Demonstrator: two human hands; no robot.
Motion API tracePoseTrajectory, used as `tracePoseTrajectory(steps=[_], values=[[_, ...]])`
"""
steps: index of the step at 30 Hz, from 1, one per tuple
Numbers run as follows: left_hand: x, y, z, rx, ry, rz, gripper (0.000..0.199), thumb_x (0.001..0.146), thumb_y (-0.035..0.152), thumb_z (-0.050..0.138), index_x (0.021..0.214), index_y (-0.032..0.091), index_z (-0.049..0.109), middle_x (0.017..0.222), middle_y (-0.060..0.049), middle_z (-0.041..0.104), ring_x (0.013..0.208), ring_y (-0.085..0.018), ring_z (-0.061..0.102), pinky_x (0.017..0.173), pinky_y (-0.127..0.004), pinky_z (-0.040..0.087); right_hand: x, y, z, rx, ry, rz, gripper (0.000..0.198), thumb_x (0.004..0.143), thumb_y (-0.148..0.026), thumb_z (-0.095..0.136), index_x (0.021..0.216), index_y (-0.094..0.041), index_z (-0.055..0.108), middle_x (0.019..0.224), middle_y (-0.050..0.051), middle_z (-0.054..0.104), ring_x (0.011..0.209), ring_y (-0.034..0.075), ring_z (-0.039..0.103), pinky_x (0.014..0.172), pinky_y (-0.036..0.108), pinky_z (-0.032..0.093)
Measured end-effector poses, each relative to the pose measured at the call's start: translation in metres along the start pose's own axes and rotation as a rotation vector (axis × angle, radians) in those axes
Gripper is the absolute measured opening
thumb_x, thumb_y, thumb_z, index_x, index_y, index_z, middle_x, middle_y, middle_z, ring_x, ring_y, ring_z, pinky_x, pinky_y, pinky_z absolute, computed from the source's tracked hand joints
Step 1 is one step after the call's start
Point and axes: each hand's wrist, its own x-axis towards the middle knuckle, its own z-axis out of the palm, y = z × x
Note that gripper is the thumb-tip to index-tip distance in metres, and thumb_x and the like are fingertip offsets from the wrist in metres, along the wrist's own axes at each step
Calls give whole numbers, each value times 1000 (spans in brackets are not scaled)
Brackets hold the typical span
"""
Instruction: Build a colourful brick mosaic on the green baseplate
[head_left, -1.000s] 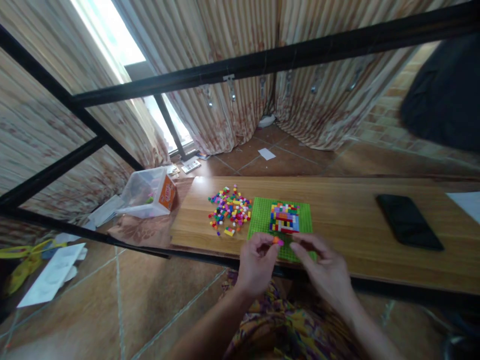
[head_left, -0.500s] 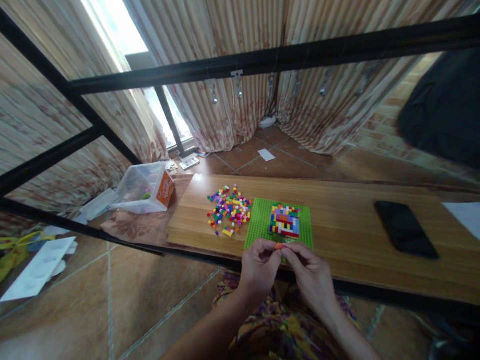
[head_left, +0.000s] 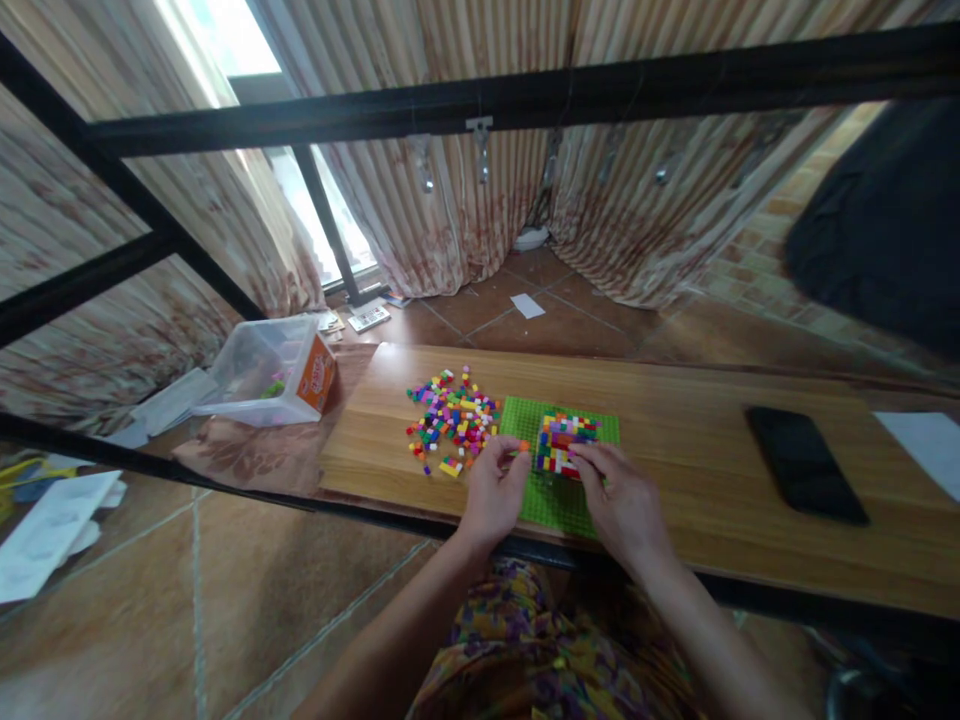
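Note:
Between the thumb and finger of my left hand is a small orange toy brick, held over the left side of the green baseplate. My right hand pinches a small pink toy brick at the near right part of the brick build. That build is a block of many colours standing on the baseplate, and my right fingers hide part of it. Left of the baseplate lies a pile of loose toy bricks, close to my left hand.
A black phone lies on the wooden table to the right, with white paper beyond it. A clear plastic box stands at the left end. A black metal bar crosses above the far side.
My hands have parted and moved forward from the near edge of the baseplate. The left carries the orange brick leftward; the right has reached the build with the pink brick.

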Motion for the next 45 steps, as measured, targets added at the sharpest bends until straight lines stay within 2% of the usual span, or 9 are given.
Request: tracePoseTrajectory(steps=[4,7,14,18,24,31,39,45], values=[[15,-10,4,22,-53,30,14,87,30,60,95,18,60,96,-5,67,88,-15,64,77,-25,51,15,6,8,-187,-26,-99,32,95,-39,48,91,-21,74,94,9,71,90,24,62,86,40,49],[18,-9,9,0,-76,44,14,88,30,59,95,18,60,99,-5,68,92,-16,65,81,-27,51,21,9,12,-244,-28,-148,29,94,-37,50,91,-23,75,96,8,70,93,24,60,87,42,48],[21,-17,11,-23,-110,20,14,90,29,57,96,17,60,100,-6,68,89,-16,63,77,-26,51,30,15,19,-295,-15,-215,27,94,-37,53,94,-25,76,98,7,70,93,23,58,84,40,47],[19,-23,9,-13,-119,56,14,92,28,55,100,17,60,99,-6,67,88,-16,62,77,-25,51,34,18,20,-329,14,-291,24,94,-36,55,90,-24,75,93,5,71,88,21,58,82,37,46],[14,-18,7,52,-142,67,12,93,27,53,98,18,60,99,-5,65,91,-17,62,80,-27,51,28,23,22,-370,125,-359,16,91,-31,61,86,-22,73,91,4,72,89,19,60,81,34,42],[14,-17,8,44,-138,42,11,92,26,54,98,18,59,100,-5,67,87,-16,64,79,-26,51,15,18,20,-496,228,-359,12,89,-26,63,88,-21,74,92,5,71,88,20,56,77,35,38],[14,-13,7,66,-144,44,11,92,26,54,97,18,59,97,-5,67,87,-15,63,78,-26,49,14,11,26,-540,240,-332,12,89,-26,63,89,-22,74,95,5,71,88,21,54,76,35,34],[14,-18,5,104,-141,68,12,92,27,55,99,19,60,92,-3,66,82,-14,62,74,-24,48,14,3,29,-590,230,-257,14,89,-26,61,84,-21,73,94,6,71,89,22,53,78,38,32]])
